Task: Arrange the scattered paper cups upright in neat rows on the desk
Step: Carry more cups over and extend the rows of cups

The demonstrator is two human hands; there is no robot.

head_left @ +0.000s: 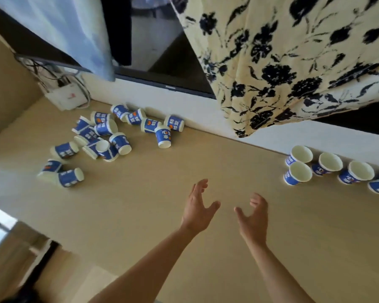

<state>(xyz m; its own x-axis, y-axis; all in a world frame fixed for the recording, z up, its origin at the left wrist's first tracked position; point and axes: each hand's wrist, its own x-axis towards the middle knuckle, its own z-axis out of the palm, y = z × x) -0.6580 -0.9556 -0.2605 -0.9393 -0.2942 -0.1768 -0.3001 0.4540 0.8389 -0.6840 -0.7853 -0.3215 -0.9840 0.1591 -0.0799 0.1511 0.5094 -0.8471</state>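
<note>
Several blue-and-white paper cups lie toppled in a scattered pile (109,136) at the far left of the light wooden desk (184,162). One of them lies apart nearest the middle (163,136). Several cups stand upright at the far right by the wall, with a single cup (298,173) in front of a row (328,164). My left hand (198,207) and my right hand (253,216) hover over the desk's middle, palms facing each other, fingers spread, holding nothing.
A white box with tangled cables (64,95) sits at the back left corner. A floral cloth (293,62) and a pale blue curtain (74,29) hang over the dark window above the white sill (206,119). The desk's left edge drops off near a chair.
</note>
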